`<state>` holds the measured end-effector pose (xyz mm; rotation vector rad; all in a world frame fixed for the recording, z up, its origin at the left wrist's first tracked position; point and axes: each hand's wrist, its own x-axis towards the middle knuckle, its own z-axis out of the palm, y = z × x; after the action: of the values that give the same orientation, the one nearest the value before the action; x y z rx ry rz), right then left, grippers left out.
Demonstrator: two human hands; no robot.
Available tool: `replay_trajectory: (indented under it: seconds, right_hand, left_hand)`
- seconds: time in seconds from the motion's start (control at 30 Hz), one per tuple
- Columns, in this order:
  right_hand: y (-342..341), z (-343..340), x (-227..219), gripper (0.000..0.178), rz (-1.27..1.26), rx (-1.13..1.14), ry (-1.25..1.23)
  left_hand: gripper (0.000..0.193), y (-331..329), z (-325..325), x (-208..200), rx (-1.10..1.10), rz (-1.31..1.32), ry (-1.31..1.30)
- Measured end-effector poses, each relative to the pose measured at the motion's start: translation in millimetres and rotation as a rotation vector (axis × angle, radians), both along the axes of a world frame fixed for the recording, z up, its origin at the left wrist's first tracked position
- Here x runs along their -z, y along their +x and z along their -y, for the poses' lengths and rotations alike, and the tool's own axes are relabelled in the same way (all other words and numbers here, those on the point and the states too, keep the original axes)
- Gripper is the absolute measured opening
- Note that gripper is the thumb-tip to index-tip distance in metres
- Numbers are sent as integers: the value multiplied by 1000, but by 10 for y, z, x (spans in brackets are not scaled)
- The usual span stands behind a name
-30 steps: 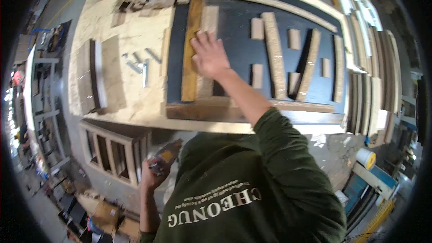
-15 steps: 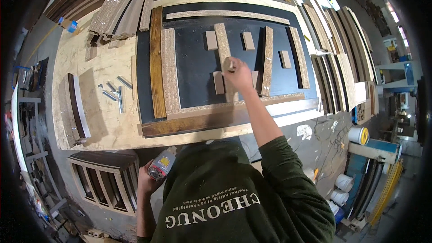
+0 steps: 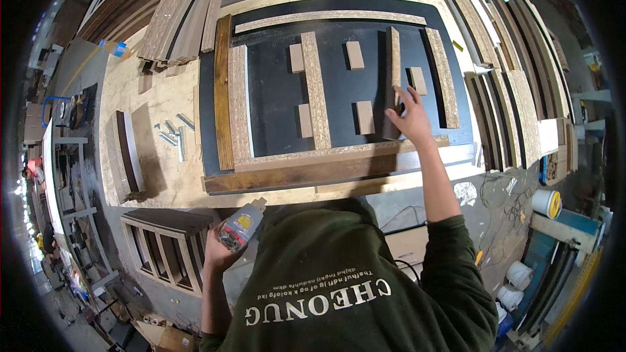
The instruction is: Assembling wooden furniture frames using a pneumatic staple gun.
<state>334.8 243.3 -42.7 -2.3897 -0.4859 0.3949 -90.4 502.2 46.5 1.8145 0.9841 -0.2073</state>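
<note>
A grey staple gun (image 3: 240, 223) with a yellow label sits in my left hand (image 3: 220, 251), below the table's near edge. Over the panel, my right hand (image 3: 412, 118) has its fingers spread at the right inner strip (image 3: 393, 55); fingertips and thumb appear to touch it, and part of that strip is hidden. To its left, a chipboard strip (image 3: 314, 91) lies between small blocks such as this one (image 3: 304, 120). Another block (image 3: 365, 117) lies left of my right hand, and one (image 3: 417, 81) just beyond it. Outer strips (image 3: 241, 101) frame the black panel (image 3: 274, 91).
Metal staple strips (image 3: 176, 132) lie on the pale worktable (image 3: 150, 176) at left, near upright boards (image 3: 127, 156). Stacked boards (image 3: 179, 19) rise at the far left; more strips (image 3: 505, 117) line the right side. A slatted wooden frame (image 3: 163, 251) stands below the table.
My right hand has left the middle strip and moved right to the right inner strip, its fingers spreading. The middle strip has shifted left against the blocks. My left hand keeps the staple gun.
</note>
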Motion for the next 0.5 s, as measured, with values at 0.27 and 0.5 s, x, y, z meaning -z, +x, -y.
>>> replay_trajectory:
  seconds: [0.27,0.5]
  right_hand:
    - [114,-197,-177,59,635,10,-81]
    - [-73,-1584,356,67,263,-323,295]
  left_hand:
    - [28,67,190,55,192,5,127]
    - [72,486,179,-207,292,-186,354]
